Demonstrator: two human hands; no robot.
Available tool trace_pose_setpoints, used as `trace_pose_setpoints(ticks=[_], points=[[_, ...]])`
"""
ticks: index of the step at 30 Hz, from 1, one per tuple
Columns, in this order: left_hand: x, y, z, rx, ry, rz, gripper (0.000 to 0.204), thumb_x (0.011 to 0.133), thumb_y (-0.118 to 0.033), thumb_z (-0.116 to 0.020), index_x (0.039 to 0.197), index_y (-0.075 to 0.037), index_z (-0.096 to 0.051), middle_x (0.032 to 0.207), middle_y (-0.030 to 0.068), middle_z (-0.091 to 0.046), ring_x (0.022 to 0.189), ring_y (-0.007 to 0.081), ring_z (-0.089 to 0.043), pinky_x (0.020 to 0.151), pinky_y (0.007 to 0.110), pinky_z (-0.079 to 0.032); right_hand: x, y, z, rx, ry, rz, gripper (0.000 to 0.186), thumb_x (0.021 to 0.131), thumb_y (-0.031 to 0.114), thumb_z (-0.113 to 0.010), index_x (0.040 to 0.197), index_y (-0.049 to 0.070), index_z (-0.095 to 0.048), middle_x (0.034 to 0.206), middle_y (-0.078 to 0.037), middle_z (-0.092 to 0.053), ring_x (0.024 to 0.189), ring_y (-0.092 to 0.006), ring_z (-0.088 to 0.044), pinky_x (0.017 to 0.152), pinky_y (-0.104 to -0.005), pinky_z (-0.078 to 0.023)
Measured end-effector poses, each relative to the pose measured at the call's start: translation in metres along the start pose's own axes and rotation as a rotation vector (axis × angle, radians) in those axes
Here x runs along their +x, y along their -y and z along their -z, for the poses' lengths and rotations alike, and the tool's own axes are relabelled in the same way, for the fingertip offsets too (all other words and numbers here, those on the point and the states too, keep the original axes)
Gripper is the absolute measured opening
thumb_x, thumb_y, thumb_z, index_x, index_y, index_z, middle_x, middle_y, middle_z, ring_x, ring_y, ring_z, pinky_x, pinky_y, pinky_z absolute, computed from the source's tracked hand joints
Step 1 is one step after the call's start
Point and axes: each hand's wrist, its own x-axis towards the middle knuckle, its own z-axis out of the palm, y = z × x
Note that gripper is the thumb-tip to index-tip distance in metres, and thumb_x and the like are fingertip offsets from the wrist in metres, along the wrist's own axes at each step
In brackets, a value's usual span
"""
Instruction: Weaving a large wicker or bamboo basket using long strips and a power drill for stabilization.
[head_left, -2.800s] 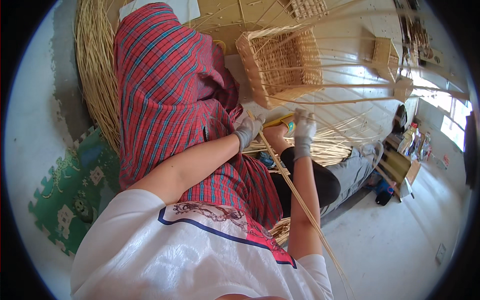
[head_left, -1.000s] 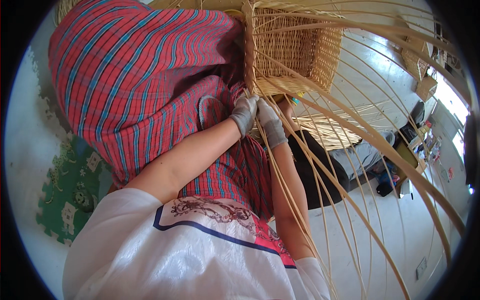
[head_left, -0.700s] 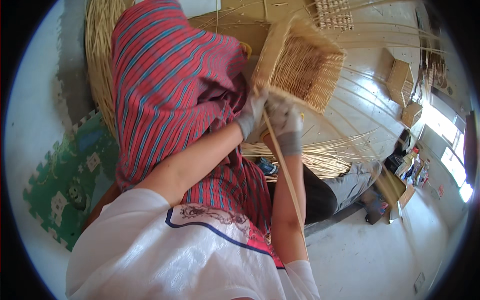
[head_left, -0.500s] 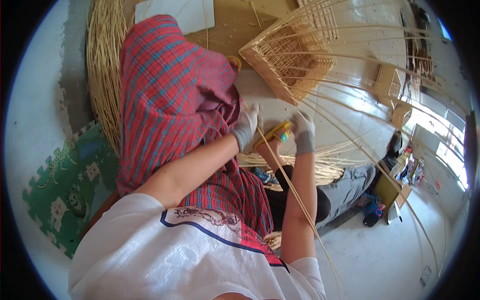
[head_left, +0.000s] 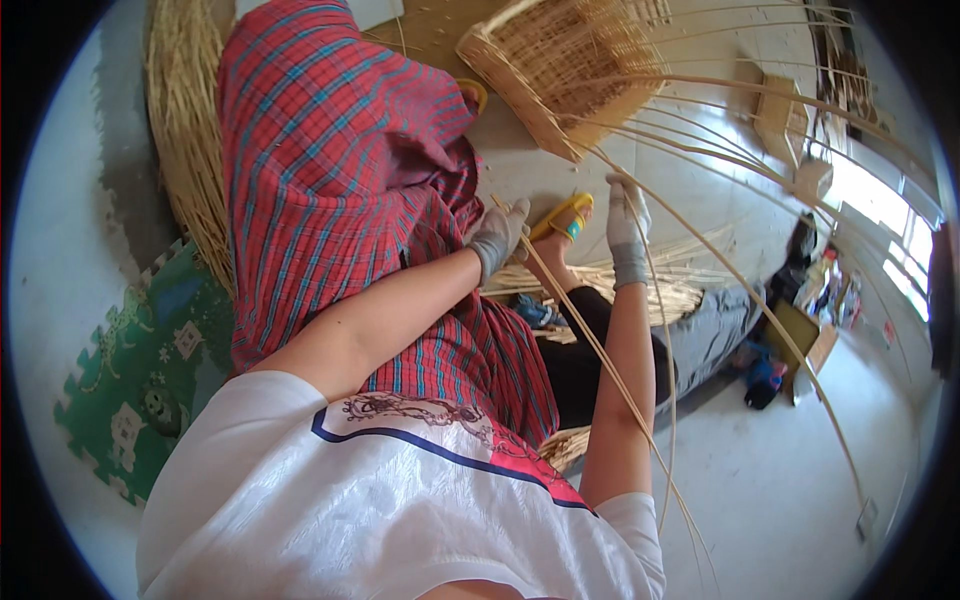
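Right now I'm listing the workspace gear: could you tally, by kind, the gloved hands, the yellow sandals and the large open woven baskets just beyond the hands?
Gloved hands: 2 (left hand, right hand)
Yellow sandals: 2 (near sandal, far sandal, partly hidden)
Large open woven basket: 1
Total: 5

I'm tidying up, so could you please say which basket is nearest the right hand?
The big basket, just beyond the right hand; the other baskets, over to the right, are farther off.
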Motion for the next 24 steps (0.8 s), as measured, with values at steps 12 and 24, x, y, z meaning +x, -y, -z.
trace_pose_setpoints(ticks=[12,24], points=[[-0.017,0.002,0.003,0.344,0.273,-0.069,0.064,0.099,-0.064,-0.050,0.106,-0.004,-0.070,0.084,0.0085,-0.070,0.067,0.0202,-0.065,0.065,0.035,-0.055,-0.108,0.063,-0.022,0.136,0.631,-0.703,0.035,0.096,0.036,-0.065,0.099,0.002,-0.072,0.079,-0.009,-0.070,0.072,-0.0186,-0.067,0.067,-0.0333,-0.052],[-0.008,-0.005,-0.002,-0.149,0.195,0.103,0.038,0.101,-0.044,-0.058,0.099,-0.009,-0.073,0.073,-0.0027,-0.058,0.066,0.0119,-0.056,0.060,0.032,-0.049,-0.087,0.032,-0.046,0.467,0.483,-0.846,0.025,0.097,0.031,-0.061,0.094,0.007,-0.062,0.063,0.003,-0.051,0.045,-0.0071,-0.042,0.041,-0.0237,-0.034]])
